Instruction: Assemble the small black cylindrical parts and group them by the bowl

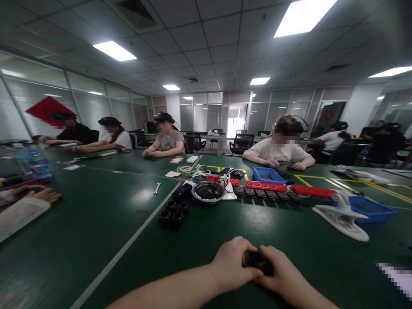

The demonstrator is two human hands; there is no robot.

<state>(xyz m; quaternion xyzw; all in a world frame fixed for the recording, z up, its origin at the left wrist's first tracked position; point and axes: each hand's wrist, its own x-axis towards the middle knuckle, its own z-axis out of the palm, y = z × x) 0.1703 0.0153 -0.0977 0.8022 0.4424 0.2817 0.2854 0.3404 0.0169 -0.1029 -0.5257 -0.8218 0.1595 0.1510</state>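
My left hand and my right hand meet near the front of the green table. Between their fingertips is a black round part with a dark opening on top. Thumbs and fingers of both hands press on its sides and cover much of it, so its exact kind is unclear. Further forward and to the left sits a cluster of several glossy black round parts, similar in look. A dark box-like object lies just behind them.
A metal bowl with dark contents stands beyond my hands. Red strips, blue trays, a white clamp-like stand and a wrench lie about. Another person's hand rests at the left; several people sit around.
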